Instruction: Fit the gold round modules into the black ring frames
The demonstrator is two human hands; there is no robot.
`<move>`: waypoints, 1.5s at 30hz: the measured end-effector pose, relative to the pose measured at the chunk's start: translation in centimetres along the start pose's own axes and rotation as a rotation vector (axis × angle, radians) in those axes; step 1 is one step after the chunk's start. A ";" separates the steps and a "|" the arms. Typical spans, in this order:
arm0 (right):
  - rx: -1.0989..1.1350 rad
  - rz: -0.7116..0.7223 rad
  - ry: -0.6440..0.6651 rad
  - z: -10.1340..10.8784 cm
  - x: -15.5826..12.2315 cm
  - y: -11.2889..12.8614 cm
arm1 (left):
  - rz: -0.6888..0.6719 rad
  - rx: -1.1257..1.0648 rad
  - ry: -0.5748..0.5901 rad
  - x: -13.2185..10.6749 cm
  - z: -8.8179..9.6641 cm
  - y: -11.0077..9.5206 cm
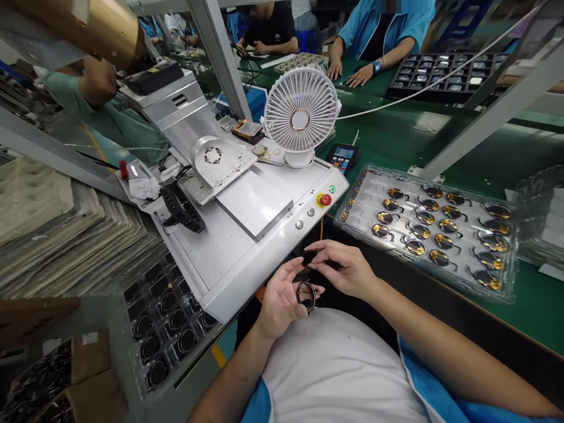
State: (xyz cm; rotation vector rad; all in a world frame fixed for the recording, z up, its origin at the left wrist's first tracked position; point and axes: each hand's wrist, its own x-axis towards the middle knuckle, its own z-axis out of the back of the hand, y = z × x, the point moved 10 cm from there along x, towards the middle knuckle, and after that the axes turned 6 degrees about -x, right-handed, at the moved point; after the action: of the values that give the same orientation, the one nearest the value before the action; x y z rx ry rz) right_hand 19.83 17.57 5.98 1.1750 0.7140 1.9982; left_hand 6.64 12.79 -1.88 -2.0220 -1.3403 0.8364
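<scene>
Low in front of the machine, my left hand [282, 294] is palm up and holds a black ring-shaped part [306, 295] between thumb and fingers. My right hand [346, 267] is beside it, thumb and forefinger pinched close to the left fingertips. Something small and dark may be in that pinch, but I cannot make it out. To the right lies a clear plastic tray [352, 220] with rows of round black parts carrying gold film and short dark tails. At the lower left, another clear tray [136, 352] holds round black parts with dark rims.
Ahead stands a white machine [247, 276] with a metal fixture and a red stop button [325, 200]. A white fan [301, 117] sits on it. Stacked pale trays [79, 235] rise at left, above a cardboard box [90, 352]. Co-workers sit across the green bench [374, 126].
</scene>
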 end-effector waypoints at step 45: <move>0.729 -0.836 0.029 -4.4 -1.3 -4.9 | -0.553 0.915 0.191 -2.2 -2.7 -2.9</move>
State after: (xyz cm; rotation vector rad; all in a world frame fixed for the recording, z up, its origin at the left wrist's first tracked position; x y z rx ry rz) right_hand 17.73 19.03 -0.27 0.9593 1.7026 1.0602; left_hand 6.36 11.34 2.44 -0.9363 -1.0374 0.7623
